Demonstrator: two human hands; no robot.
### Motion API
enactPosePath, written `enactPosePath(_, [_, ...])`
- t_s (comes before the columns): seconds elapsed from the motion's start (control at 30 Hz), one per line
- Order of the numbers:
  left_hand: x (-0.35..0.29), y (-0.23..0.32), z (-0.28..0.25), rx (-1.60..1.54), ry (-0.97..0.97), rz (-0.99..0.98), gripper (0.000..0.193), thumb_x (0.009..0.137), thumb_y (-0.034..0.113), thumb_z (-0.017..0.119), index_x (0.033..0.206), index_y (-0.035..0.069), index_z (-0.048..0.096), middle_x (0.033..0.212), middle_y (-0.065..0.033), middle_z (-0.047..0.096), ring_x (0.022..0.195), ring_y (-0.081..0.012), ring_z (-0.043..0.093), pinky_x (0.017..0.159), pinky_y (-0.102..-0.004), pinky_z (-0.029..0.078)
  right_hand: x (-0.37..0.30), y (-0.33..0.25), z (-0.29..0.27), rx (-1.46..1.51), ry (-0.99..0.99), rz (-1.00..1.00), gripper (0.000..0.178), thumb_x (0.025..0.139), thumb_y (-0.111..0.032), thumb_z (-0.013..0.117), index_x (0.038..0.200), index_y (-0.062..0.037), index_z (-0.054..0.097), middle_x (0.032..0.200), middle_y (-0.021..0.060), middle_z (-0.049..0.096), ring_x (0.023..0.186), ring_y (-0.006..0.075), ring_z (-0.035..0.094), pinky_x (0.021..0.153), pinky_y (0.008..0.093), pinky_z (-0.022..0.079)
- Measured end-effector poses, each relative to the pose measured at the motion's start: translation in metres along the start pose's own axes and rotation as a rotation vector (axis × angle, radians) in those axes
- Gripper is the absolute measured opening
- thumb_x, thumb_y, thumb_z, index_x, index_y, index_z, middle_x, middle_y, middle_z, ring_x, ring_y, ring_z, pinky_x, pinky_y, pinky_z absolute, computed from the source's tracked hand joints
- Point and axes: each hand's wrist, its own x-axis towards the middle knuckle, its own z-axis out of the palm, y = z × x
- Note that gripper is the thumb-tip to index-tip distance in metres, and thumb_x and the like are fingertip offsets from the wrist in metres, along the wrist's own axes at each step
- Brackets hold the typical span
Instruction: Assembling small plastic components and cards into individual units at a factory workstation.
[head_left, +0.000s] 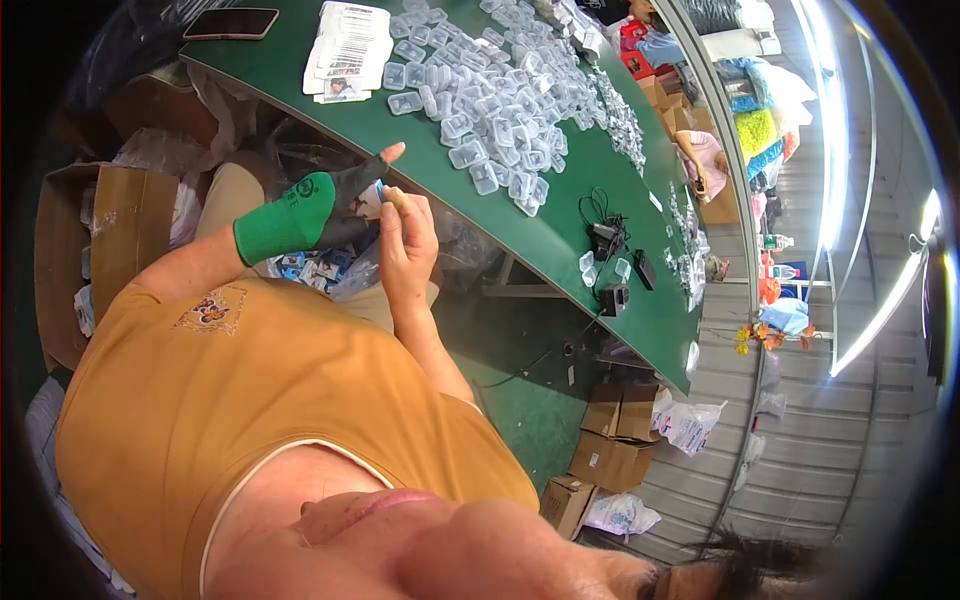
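Note:
My left hand (325,205), in a green and black glove with some fingertips bare, is closed on a small printed piece in white and blue (370,201). I cannot make out whether it is a card or a little box. My right hand (408,238), bare, pinches the same piece's edge between thumb and fingers. Both hands are in front of the near edge of the green table (420,135). Below them, partly hidden by my arms, several small blue and white packed pieces (318,266) lie in a clear plastic bag.
Small clear plastic boxes (500,130) are heaped across the table. Near its left end lie a stack of printed cards (345,50) and a phone (231,24). Black devices with cables (608,240) sit farther right. Cardboard boxes (135,225) stand at left, others (615,440) beyond the table's end.

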Motion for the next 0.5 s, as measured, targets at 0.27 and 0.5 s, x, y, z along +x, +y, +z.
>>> enactPosePath(0.27, [0.008,0.004,-0.010,-0.083,-0.056,-0.133,0.104,0.083,0.005,0.070,0.169,0.017,0.012,0.085,-0.0075,0.062,0.075,-0.0176,0.061,0.079,-0.0336,0.054,0.002,0.002,-0.002,-0.415,0.036,-0.272,0.022,0.098,-0.004,0.063,0.118,0.0005,0.070,0.116,0.0131,0.070,0.107,0.0281,0.066,0.109,0.0443,0.044])
enactPosePath(0.5, [0.019,0.002,-0.037,0.013,-0.213,0.121,0.089,0.088,0.015,0.069,0.166,0.014,0.026,0.115,-0.0139,0.066,0.073,-0.0166,0.054,0.074,-0.0337,0.052,0.017,-0.001,-0.009,-0.363,-0.113,-0.206,0.028,0.092,-0.005,0.070,0.119,0.0016,0.069,0.104,0.0119,0.069,0.102,0.0302,0.064,0.099,0.0403,0.046])
